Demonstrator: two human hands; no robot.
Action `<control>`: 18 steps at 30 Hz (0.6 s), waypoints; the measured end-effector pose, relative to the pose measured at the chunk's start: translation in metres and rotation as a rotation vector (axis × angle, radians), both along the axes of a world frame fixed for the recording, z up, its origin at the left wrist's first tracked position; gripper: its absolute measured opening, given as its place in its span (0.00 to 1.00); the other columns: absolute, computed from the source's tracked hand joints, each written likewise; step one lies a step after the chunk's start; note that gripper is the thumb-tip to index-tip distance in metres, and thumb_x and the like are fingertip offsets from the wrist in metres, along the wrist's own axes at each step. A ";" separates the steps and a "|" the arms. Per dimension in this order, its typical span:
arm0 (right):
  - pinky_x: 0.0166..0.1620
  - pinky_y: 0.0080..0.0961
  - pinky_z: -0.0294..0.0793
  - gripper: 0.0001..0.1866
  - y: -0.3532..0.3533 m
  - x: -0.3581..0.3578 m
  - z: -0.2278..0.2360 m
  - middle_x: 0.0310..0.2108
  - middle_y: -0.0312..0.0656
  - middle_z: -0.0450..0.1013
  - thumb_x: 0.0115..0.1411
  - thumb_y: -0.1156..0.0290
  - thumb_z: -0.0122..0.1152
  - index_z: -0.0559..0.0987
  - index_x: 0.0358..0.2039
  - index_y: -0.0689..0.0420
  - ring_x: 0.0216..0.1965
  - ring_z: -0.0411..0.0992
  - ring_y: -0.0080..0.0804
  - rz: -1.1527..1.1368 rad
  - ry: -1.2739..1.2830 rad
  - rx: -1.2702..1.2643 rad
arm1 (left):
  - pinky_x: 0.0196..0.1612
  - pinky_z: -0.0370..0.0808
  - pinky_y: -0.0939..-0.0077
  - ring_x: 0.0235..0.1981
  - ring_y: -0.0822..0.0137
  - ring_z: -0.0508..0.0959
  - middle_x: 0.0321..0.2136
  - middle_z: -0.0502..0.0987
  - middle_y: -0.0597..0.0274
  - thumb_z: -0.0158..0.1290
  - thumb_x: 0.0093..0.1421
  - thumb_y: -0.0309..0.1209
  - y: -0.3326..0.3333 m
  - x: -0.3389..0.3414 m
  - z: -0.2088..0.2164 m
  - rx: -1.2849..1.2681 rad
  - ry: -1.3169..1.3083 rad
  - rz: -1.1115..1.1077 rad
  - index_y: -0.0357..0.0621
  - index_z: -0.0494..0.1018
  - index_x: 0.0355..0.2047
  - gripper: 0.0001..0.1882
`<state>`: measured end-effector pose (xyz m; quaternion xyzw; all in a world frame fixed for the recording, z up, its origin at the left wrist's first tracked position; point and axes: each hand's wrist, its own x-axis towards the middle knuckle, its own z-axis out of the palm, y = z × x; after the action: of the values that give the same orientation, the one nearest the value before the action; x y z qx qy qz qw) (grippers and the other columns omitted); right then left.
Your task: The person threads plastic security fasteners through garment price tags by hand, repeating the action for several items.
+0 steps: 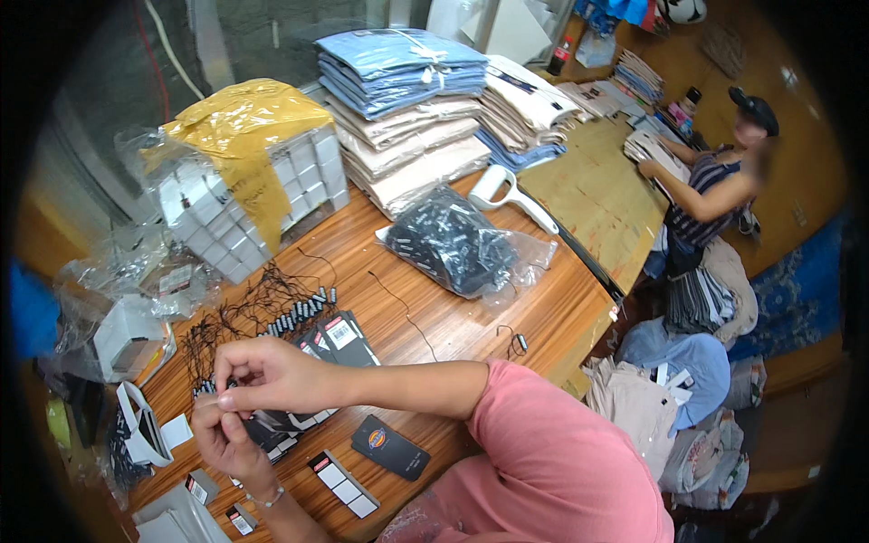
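Note:
My right hand [276,373] reaches across from the right and is closed in a pinch. My left hand [226,441], with a bracelet at the wrist, meets it fingertip to fingertip. A small dark bit shows at the pinch, too small to make out. Just beyond the hands lie a tangle of black hang-tag strings [231,312] and a row of their small dark fasteners [303,310]. Dark hang tags [342,337] are stacked beside and partly under my right forearm. Nearer me lie a single dark hang tag [391,447] and a tag with white fields [343,483].
A plastic bag of black strings [453,242] and a white-handled tool [512,195] lie farther back. Folded garments [398,113] are piled behind, beside a plastic-wrapped block of white boxes [312,176]. At right, a person [715,181] handles folded cloth near garment heaps [634,398].

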<state>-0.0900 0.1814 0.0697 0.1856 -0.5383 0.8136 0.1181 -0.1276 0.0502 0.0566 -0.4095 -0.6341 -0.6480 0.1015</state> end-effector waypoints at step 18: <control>0.48 0.26 0.56 0.07 0.013 0.003 0.019 0.39 0.42 0.61 0.46 0.72 0.61 0.74 0.25 0.58 0.44 0.59 0.32 -0.235 0.154 0.562 | 0.37 0.67 0.85 0.33 0.77 0.70 0.30 0.68 0.67 0.53 0.52 0.31 -0.002 -0.017 0.001 0.295 -0.874 -0.771 0.42 0.63 0.34 0.12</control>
<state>-0.0868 0.1943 0.0892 0.2085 -0.7494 0.5971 0.1957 -0.1449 0.0478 0.0578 -0.2873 -0.3262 -0.8276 -0.3552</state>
